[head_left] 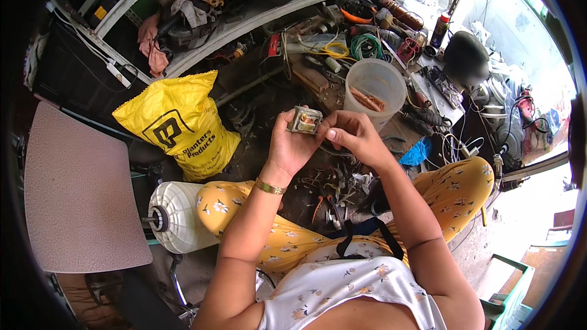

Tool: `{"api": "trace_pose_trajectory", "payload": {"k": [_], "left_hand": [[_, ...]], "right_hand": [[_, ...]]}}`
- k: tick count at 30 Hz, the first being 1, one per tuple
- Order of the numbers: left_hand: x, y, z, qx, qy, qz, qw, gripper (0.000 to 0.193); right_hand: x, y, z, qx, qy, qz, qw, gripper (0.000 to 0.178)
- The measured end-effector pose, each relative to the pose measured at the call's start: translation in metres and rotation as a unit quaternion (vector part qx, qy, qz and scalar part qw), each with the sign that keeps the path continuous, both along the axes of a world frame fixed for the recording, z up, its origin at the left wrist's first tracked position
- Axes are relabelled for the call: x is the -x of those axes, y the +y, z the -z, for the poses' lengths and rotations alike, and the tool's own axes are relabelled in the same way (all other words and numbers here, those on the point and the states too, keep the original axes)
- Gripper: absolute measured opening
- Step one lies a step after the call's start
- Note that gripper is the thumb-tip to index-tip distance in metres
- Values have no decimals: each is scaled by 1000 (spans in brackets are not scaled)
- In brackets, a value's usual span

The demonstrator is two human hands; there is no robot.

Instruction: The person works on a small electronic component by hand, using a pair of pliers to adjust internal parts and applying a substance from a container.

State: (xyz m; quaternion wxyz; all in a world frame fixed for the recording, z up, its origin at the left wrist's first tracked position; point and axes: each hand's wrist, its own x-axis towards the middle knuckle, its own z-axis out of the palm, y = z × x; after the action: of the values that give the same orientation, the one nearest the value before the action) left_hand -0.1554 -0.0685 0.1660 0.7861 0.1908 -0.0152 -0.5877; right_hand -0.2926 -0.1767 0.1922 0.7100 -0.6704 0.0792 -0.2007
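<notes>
A small transformer (pixel 306 120) with a grey metal frame and copper-coloured winding rests in my left hand (pixel 287 146), whose fingers are closed round its sides. Close against its right edge, my right hand (pixel 354 136) has thumb and fingers pressed together in a pinch. What lies between those fingertips, if anything, is too small to make out. Below the hands, pliers with orange handles (pixel 317 209) lie among scattered metal scraps (pixel 351 192). Just beyond my right hand stands a translucent plastic bucket (pixel 394 79) with copper-coloured pieces (pixel 367 100) inside.
A yellow sack (pixel 183 125) stands at the left, near a white ribbed plastic drum (pixel 183 217) and a chair back (pixel 85 189). Wires, a spray can (pixel 439 29) and a dark rounded object (pixel 466 58) crowd the far right. Metal shelving (pixel 269 15) runs along the back.
</notes>
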Motion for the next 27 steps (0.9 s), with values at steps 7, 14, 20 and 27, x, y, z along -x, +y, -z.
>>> {"api": "trace_pose_trajectory", "payload": {"k": [7,14,20,27], "left_hand": [[-19,4,16,32,-2,14,999,27],[-14,6,-3,72,-291,-106,948,36],[-3,10,-17,92,-443,-85,888,55],[1,14,-21,103,-482,-58,868,61]], "right_hand": [[15,-19,8,-148,-278,-6,949,22],[27,-16,18,6,22,119,993,26],[-3,15,12,-44,36,103,993,19],[-8,14,24,-10,8,122,993,10]]}}
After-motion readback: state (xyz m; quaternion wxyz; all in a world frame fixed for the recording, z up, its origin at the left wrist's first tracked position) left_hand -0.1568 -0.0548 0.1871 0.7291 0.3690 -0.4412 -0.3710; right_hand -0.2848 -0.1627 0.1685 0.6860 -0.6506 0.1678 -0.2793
